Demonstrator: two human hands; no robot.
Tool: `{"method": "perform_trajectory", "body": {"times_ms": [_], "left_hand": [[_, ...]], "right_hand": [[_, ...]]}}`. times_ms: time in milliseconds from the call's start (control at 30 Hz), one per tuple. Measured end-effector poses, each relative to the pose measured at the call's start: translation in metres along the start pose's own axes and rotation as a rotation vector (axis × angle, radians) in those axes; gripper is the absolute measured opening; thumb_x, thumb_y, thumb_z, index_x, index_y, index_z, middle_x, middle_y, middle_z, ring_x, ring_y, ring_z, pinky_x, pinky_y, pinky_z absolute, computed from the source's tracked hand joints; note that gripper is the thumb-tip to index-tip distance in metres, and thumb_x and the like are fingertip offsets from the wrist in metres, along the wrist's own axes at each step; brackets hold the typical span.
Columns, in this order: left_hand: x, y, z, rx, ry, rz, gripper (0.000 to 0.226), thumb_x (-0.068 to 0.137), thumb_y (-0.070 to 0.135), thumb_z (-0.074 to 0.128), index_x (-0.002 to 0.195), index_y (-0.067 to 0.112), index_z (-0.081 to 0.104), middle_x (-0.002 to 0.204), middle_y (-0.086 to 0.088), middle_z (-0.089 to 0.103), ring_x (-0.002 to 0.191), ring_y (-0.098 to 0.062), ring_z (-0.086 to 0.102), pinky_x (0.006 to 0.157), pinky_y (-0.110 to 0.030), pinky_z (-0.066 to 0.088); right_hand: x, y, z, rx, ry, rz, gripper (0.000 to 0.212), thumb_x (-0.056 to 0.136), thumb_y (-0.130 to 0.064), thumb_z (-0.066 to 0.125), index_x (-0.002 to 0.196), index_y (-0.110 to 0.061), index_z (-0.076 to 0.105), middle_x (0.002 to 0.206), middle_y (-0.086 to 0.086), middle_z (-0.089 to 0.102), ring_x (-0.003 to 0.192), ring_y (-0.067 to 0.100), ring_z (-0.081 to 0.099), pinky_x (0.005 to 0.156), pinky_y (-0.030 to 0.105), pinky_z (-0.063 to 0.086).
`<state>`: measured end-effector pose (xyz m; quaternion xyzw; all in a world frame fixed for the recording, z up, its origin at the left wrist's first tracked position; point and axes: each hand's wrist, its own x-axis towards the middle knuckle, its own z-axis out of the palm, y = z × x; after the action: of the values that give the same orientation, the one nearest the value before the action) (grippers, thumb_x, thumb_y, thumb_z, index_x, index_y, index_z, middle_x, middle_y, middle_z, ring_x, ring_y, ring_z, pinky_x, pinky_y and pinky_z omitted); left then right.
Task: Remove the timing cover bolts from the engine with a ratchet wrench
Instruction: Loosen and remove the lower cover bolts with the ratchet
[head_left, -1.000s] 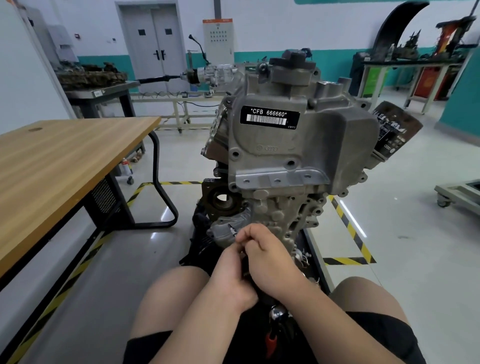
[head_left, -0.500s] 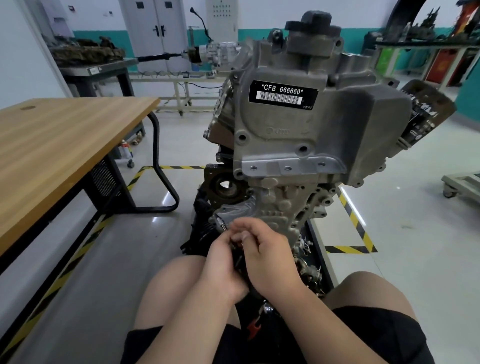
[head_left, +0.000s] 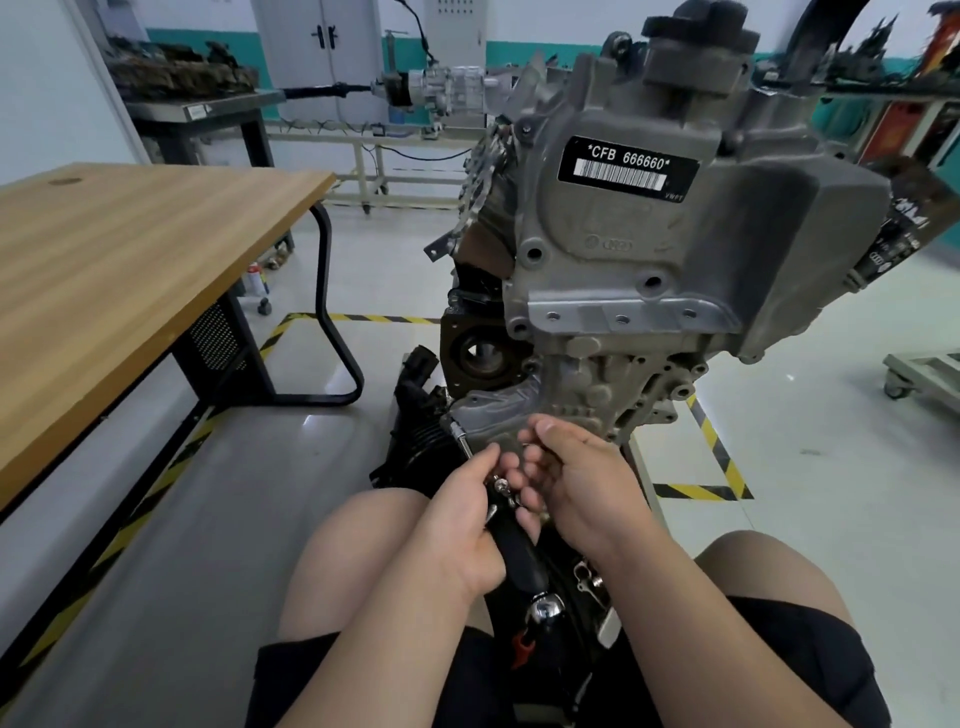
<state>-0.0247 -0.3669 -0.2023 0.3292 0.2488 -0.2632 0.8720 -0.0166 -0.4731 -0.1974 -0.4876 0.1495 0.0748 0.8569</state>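
Observation:
The grey engine (head_left: 639, 249) stands upright in front of me, its timing cover (head_left: 587, 400) facing me low down. A ratchet wrench (head_left: 511, 530) with a black handle and a thin extension (head_left: 460, 439) points up-left at the cover's lower left edge. My left hand (head_left: 460, 525) grips the wrench near its head. My right hand (head_left: 576, 478) is beside it, fingers curled round the wrench head. Whether a bolt sits in the socket is hidden.
A wooden table (head_left: 119, 280) with a black frame stands to my left. My bare knees flank the engine stand. Yellow-black floor tape (head_left: 711, 452) runs right of the engine. A wheeled cart (head_left: 919, 369) sits at the far right; workbenches line the back wall.
The view has moved closer to the engine. Both hands stay on the wrench; the extension and wrench head now show more between them.

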Motion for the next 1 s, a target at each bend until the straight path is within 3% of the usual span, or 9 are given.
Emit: {"method": "perform_trajectory", "body": {"times_ms": [100,200,367,467,600,767,833,933,1000], "left_hand": [[-0.003,0.003,-0.008,-0.068,-0.067,0.003,0.047,0.097,0.032,0.051,0.062,0.007,0.071,0.064,-0.005,0.062,0.053,-0.020,0.063,0.037,-0.017,0.045],[-0.009,0.006,-0.012,-0.121,-0.109,0.023,0.044,0.094,0.031,0.053,0.068,0.002,0.073,0.072,-0.012,0.067,0.064,-0.030,0.070,0.045,-0.025,0.054],[-0.010,0.001,-0.008,-0.077,-0.108,-0.031,0.040,0.095,0.033,0.052,0.065,0.009,0.064,0.058,-0.001,0.049,0.047,-0.014,0.054,0.038,-0.017,0.044],[-0.007,-0.004,-0.003,-0.037,-0.139,-0.054,0.034,0.093,0.033,0.053,0.069,0.011,0.064,0.061,0.000,0.052,0.045,-0.011,0.054,0.035,-0.015,0.041],[-0.005,-0.008,-0.002,-0.035,-0.215,0.001,0.029,0.080,0.028,0.060,0.078,0.003,0.075,0.073,-0.007,0.066,0.052,-0.016,0.064,0.041,-0.020,0.050],[-0.002,-0.012,-0.004,-0.069,-0.187,0.015,0.033,0.096,0.029,0.050,0.088,0.002,0.067,0.075,-0.013,0.069,0.059,-0.023,0.068,0.050,-0.029,0.055],[-0.001,-0.013,-0.003,-0.076,-0.178,0.018,0.036,0.096,0.029,0.049,0.083,0.003,0.071,0.075,-0.012,0.069,0.059,-0.022,0.067,0.051,-0.026,0.054],[0.001,-0.010,0.000,-0.141,-0.173,0.032,0.042,0.096,0.030,0.047,0.079,0.003,0.075,0.071,-0.008,0.063,0.055,-0.018,0.061,0.047,-0.022,0.050],[0.003,-0.007,0.001,-0.211,-0.153,0.071,0.044,0.097,0.031,0.047,0.076,0.003,0.074,0.070,-0.008,0.061,0.056,-0.018,0.059,0.046,-0.022,0.049]], "right_hand": [[0.005,-0.005,-0.005,0.074,-0.030,0.029,0.021,0.095,0.006,0.045,0.095,0.000,0.065,0.076,0.013,0.073,0.061,0.019,0.071,0.048,0.023,0.053],[0.003,-0.010,-0.014,-0.031,-0.040,-0.065,0.018,0.097,0.004,0.047,0.098,0.000,0.064,0.081,0.013,0.075,0.071,0.018,0.073,0.057,0.022,0.056],[-0.015,-0.012,-0.019,-0.685,-0.047,-0.424,0.011,0.093,-0.014,0.064,0.084,-0.019,0.069,0.077,0.000,0.075,0.068,0.015,0.072,0.060,0.021,0.056],[-0.023,-0.010,-0.010,-0.853,-0.095,-0.562,0.015,0.089,-0.017,0.068,0.078,-0.027,0.068,0.065,-0.005,0.070,0.054,0.008,0.065,0.055,0.022,0.053],[-0.029,-0.011,-0.009,-1.005,-0.158,-0.748,0.019,0.086,-0.018,0.071,0.074,-0.032,0.068,0.061,-0.012,0.066,0.049,0.003,0.061,0.054,0.011,0.046],[-0.022,-0.024,-0.025,-1.262,-0.255,-0.584,0.008,0.087,-0.021,0.070,0.085,-0.027,0.076,0.106,-0.023,0.059,0.096,-0.013,0.054,0.077,-0.001,0.036],[-0.023,-0.026,-0.029,-1.193,-0.300,-0.533,0.012,0.091,-0.021,0.065,0.096,-0.028,0.073,0.113,-0.023,0.058,0.094,-0.010,0.058,0.082,0.003,0.041],[-0.038,-0.026,-0.038,-0.813,-0.188,-0.513,0.013,0.095,-0.019,0.057,0.101,-0.028,0.063,0.099,-0.020,0.069,0.083,-0.005,0.066,0.074,0.008,0.048],[-0.053,-0.021,-0.046,-0.761,-0.231,-0.408,0.019,0.089,-0.035,0.059,0.107,-0.029,0.059,0.096,-0.024,0.070,0.090,-0.006,0.065,0.076,0.009,0.046]]}}
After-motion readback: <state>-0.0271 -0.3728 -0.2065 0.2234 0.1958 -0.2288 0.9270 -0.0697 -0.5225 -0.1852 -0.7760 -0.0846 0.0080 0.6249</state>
